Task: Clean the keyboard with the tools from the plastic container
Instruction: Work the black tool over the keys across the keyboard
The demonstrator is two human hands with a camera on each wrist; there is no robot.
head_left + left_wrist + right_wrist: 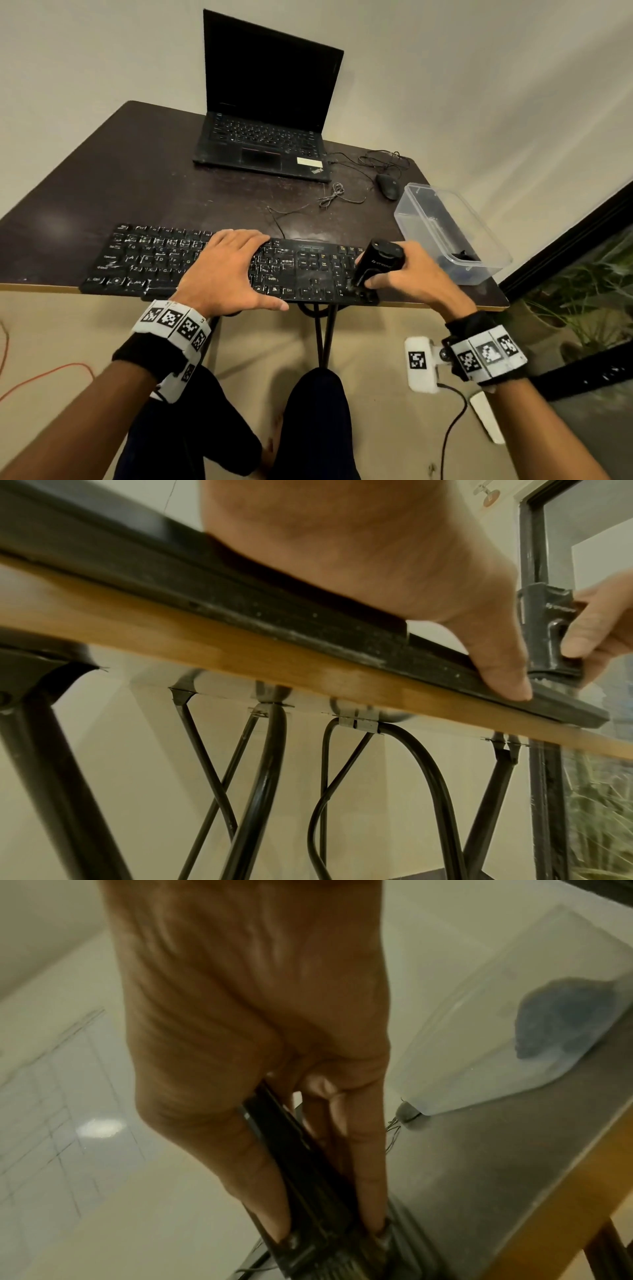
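Note:
A black keyboard (pixel 154 260) lies along the front edge of the dark table (pixel 137 178). My left hand (pixel 222 270) rests flat across its middle keys, fingers straight, thumb (pixel 496 664) on the keyboard's front rim (pixel 274 615). My right hand (pixel 407 274) grips a black handheld cleaning tool (pixel 376 263), standing nearly upright with its lower end on the number pad at the keyboard's right end. In the right wrist view the fingers (pixel 366 1164) run down along the tool (pixel 308 1191). The clear plastic container (pixel 445 233) stands just right of the keyboard, a dark blue cloth (pixel 565 1015) inside it.
An open black laptop (pixel 267 102) sits at the back of the table, with a wired mouse (pixel 388 185) and loose cables to its right. The table's wooden front edge (pixel 205 642) lies just under the keyboard. Black metal legs (pixel 260 791) run below.

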